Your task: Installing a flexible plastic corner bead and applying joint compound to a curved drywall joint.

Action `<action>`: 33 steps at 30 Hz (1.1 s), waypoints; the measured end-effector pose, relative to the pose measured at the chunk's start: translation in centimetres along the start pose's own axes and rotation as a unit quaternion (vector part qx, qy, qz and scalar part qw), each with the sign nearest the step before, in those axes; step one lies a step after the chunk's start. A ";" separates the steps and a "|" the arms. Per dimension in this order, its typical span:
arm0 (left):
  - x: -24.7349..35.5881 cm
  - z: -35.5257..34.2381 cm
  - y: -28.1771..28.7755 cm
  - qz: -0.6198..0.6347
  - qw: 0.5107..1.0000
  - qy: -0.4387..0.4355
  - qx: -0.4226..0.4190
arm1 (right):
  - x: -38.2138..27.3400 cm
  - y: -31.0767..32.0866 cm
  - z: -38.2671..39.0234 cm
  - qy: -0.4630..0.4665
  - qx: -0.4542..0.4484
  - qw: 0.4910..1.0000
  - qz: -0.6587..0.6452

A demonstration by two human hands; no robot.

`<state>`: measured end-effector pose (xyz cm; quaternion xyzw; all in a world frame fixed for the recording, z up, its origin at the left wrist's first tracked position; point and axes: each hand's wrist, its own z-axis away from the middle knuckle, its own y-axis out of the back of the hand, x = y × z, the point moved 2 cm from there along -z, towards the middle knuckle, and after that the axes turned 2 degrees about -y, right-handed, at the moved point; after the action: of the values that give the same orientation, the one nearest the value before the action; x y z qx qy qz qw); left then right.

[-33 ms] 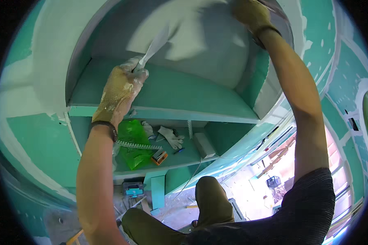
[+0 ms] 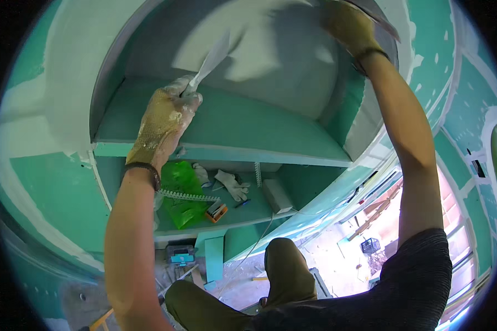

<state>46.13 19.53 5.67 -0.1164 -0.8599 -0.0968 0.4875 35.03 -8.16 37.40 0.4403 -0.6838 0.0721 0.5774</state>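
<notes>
My left hand, in a plaster-smeared glove, is closed round a putty knife, its pale blade pointing up and right in front of the arched niche. Raised to the niche's upper right edge, my gloved right hand is closed on a wide flat blade, seen nearly edge-on. Its fingers are partly cut off by the top of the picture. The niche's grey back wall carries a bright patch of light and shadows.
On the lower shelf lie a green plastic bag, white gloves, an orange box, a perforated corner strip and a pale rectangular block. Below are a toolbox and, at right, a black crate.
My right hand has shifted slightly right and down along the niche's edge, and more of the wide blade shows. The left hand with the putty knife has hardly moved.
</notes>
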 end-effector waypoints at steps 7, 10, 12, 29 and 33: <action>-0.6 0.2 -0.5 -0.045 0.999 -0.015 -0.027 | -11.1 3.4 11.7 -0.341 -0.059 0.934 -0.086; -2.3 -0.1 0.0 0.050 0.996 -0.066 -0.014 | -12.7 3.8 16.5 -0.355 -0.082 0.895 -0.257; -0.6 -1.0 -0.6 0.010 0.998 0.057 -0.013 | -11.9 1.3 21.2 -0.361 -0.095 0.896 -0.240; 0.4 -0.1 -1.8 -0.074 0.996 0.052 0.014 | -17.6 -17.1 24.1 -0.250 -0.032 0.841 -0.478; -0.1 -0.8 -2.5 -0.112 0.991 0.074 -0.002 | -18.4 -14.5 21.8 -0.281 -0.066 0.857 -0.426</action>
<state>46.09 16.95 5.82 -0.0129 -0.8287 -0.1611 0.5359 28.16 -20.51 8.71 0.6510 -0.5655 -0.3533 0.3628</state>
